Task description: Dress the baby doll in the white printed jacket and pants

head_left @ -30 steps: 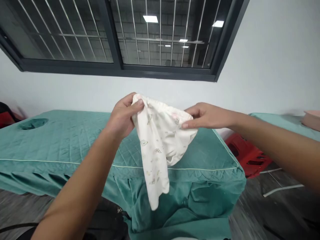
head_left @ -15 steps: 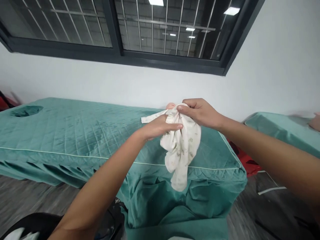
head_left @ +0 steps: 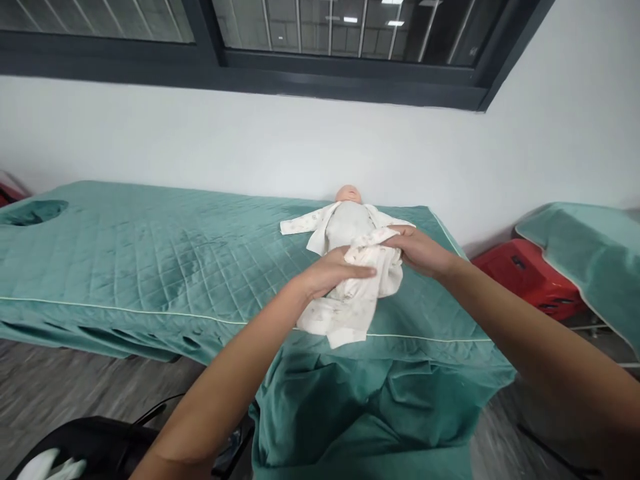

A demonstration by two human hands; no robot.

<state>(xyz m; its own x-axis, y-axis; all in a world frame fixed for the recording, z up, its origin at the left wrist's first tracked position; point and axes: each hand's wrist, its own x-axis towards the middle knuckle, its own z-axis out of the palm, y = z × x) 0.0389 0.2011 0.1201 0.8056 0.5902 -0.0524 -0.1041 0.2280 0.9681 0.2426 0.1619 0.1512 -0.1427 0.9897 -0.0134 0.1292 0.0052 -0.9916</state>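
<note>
While the left hand (head_left: 329, 272) and right hand (head_left: 420, 251) grip the white garment (head_left: 359, 301) (doll (head_left: 345, 223) on the far side!), gathering evenly seems wise. Slack folds could twist.

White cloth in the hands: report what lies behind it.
Behind the white cloth, a doll's head and pale torso show, with an open white top. Anything lower is covered.

A white wall (head_left: 200, 140) holds a dark-framed window (head_left: 320, 72); a red plastic object (head_left: 525, 275) sits at right.
</note>
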